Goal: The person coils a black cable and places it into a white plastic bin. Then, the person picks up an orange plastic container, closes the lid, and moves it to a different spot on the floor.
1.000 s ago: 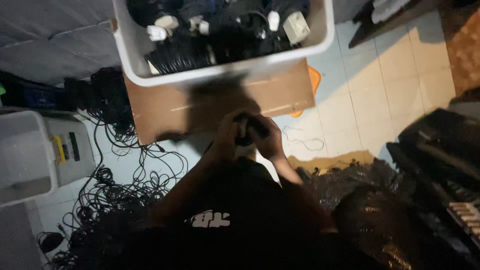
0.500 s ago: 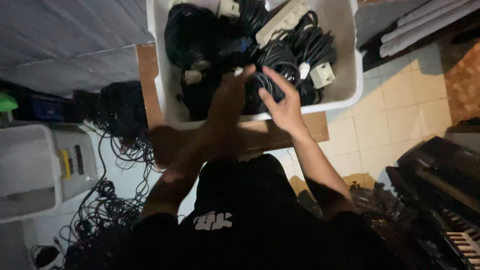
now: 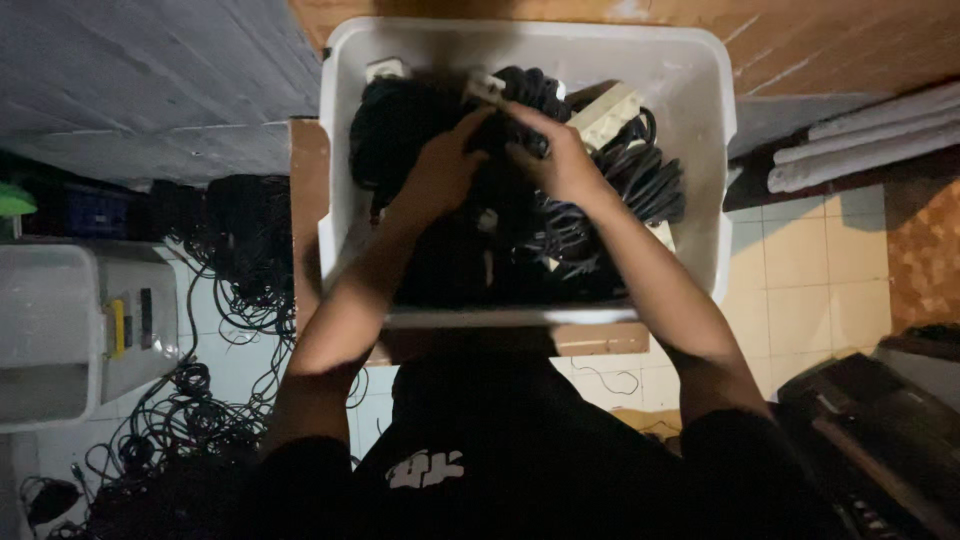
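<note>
Both my arms reach into a white plastic bin [image 3: 700,120] filled with coiled black cables [image 3: 620,190] and pale power strips [image 3: 605,112]. My left hand [image 3: 440,170] rests on the cable pile at the bin's middle left, fingers curled on a dark bundle. My right hand [image 3: 555,150] is closed around a black cable bundle [image 3: 515,125] near the bin's upper middle. The two hands almost touch. The bin sits on a brown cardboard box [image 3: 305,200].
A clear plastic container [image 3: 60,330] stands at the left. Loose black cables [image 3: 190,410] sprawl over the tiled floor beside it. Rolled pale sheets [image 3: 860,140] lie at the right, and dark equipment [image 3: 880,430] sits at the lower right.
My view has tilted further over the bin, which now fills the upper middle. Both hands have moved from near my chest into the bin onto the cables.
</note>
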